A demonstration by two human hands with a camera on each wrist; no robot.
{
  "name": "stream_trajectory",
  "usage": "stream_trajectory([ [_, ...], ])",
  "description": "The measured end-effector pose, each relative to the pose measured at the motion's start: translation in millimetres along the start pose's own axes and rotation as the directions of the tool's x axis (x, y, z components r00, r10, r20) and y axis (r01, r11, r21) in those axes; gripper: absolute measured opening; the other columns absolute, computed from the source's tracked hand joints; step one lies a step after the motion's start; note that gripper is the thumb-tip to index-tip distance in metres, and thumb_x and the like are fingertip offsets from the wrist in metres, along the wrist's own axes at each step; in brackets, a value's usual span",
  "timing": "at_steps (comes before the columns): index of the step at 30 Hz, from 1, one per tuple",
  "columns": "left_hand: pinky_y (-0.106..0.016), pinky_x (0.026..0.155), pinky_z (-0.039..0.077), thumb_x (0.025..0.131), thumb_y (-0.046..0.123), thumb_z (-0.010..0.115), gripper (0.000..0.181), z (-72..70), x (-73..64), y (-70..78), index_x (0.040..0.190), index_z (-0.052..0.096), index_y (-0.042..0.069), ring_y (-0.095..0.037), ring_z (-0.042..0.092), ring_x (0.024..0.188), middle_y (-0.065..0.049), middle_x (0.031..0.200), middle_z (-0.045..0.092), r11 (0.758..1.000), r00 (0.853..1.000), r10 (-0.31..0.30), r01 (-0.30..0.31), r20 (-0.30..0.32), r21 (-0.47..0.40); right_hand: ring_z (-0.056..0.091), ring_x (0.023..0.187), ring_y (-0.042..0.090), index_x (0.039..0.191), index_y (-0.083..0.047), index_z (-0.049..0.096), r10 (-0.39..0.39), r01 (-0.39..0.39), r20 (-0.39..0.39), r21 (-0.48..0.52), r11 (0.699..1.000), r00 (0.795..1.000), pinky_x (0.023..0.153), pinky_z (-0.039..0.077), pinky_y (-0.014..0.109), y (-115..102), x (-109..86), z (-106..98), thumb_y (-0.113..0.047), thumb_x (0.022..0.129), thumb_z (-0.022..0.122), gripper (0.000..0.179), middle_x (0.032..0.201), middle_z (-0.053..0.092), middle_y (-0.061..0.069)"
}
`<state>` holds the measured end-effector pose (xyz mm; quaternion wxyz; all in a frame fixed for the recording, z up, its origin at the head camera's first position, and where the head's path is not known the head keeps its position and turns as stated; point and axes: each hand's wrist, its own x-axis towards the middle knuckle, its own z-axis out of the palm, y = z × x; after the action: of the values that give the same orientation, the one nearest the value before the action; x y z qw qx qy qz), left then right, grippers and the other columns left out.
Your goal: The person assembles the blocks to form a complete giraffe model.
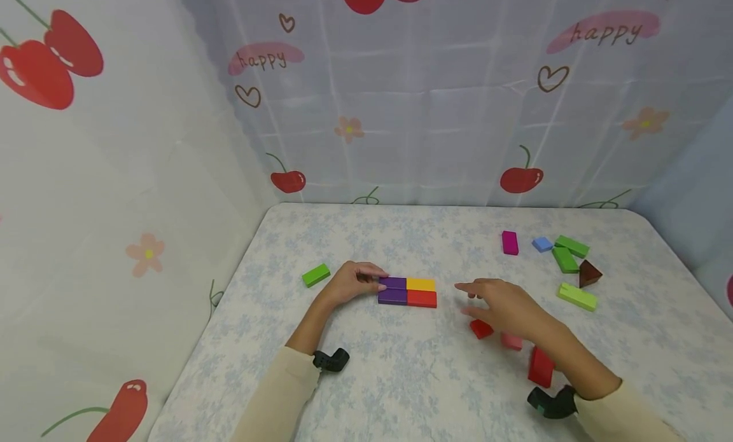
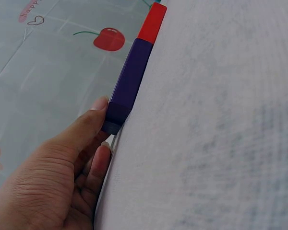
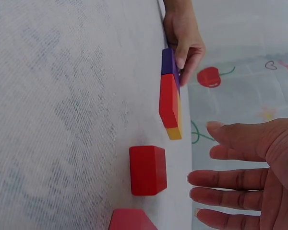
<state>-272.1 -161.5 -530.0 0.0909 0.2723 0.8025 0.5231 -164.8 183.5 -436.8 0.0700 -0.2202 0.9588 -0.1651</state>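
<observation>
Two purple blocks, a yellow block (image 1: 420, 284) and a red block (image 1: 422, 299) lie flat, side by side, forming a rectangle mid-table. My left hand (image 1: 348, 284) pinches the far purple block (image 1: 396, 282) at its left end, with the thumb near the seam and a finger behind it. The near purple block (image 2: 129, 76) lines up with the red one in the left wrist view. To the right of the rectangle, my right hand (image 1: 506, 305) hovers with fingers extended, holding nothing. Below it sit a small red block (image 3: 146, 170) and a pink block (image 3: 132, 221).
A green block (image 1: 316, 275) lies left of my left hand. Near my right forearm is a larger red block (image 1: 541, 367). Farther right are a magenta block (image 1: 509, 243), a blue piece (image 1: 542, 244), several green blocks (image 1: 565, 260) and a brown triangular block (image 1: 589, 273).
</observation>
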Motion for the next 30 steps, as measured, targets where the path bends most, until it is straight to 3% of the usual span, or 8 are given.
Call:
stream_trajectory([
  [7, -0.025, 0.065, 0.044, 0.085, 0.016, 0.084, 0.027, -0.1, -1.2, 0.8, 0.112, 0.08, 0.012, -0.015, 0.056, 0.075, -0.004, 0.109, 0.075, 1.0, 1.0, 0.016, -0.016, -0.012, -0.007, 0.067, 0.101, 0.031, 0.135, -0.008, 0.066, 0.033, -0.033, -0.075, 0.0, 0.999, 0.997, 0.079, 0.058, 0.049, 15, -19.7, -11, -0.023, 0.089, 0.081, 0.051, 0.111, 0.072, 0.01],
  [14, -0.025, 0.065, 0.045, 0.086, 0.018, 0.084, 0.026, 0.6, 0.0, 0.1, 0.112, 0.081, 0.017, -0.014, 0.056, 0.076, 0.003, 0.109, 0.075, 1.0, 1.0, 0.008, -0.008, -0.005, 0.008, 0.067, 0.103, 0.038, 0.132, -0.004, 0.067, 0.104, -0.106, -0.153, -0.01, 0.994, 0.983, 0.078, 0.058, 0.05, 42, -40.4, -16, -0.021, 0.087, 0.081, 0.05, 0.118, 0.07, 0.02],
  [23, -0.026, 0.066, 0.046, 0.086, 0.016, 0.084, 0.027, 0.7, 0.4, 0.1, 0.113, 0.08, 0.014, -0.015, 0.059, 0.079, 0.0, 0.11, 0.074, 1.0, 1.0, 0.024, -0.024, -0.001, -0.002, 0.053, 0.118, 0.053, 0.132, 0.002, 0.064, 0.25, -0.264, -0.161, -0.074, 0.962, 0.955, 0.084, 0.05, 0.066, 91, -64.4, -17, -0.025, 0.088, 0.08, 0.054, 0.127, 0.06, 0.032],
  [30, -0.025, 0.066, 0.047, 0.086, 0.017, 0.084, 0.027, 0.1, -0.7, -0.7, 0.112, 0.081, 0.017, -0.014, 0.061, 0.081, 0.004, 0.109, 0.074, 1.0, 1.0, -0.003, 0.003, 0.007, -0.004, 0.054, 0.113, 0.054, 0.123, 0.007, 0.067, 0.276, -0.296, -0.151, -0.124, 0.947, 0.949, 0.083, 0.048, 0.068, 119, -78.4, -14, -0.023, 0.088, 0.079, 0.047, 0.123, 0.058, 0.036],
])
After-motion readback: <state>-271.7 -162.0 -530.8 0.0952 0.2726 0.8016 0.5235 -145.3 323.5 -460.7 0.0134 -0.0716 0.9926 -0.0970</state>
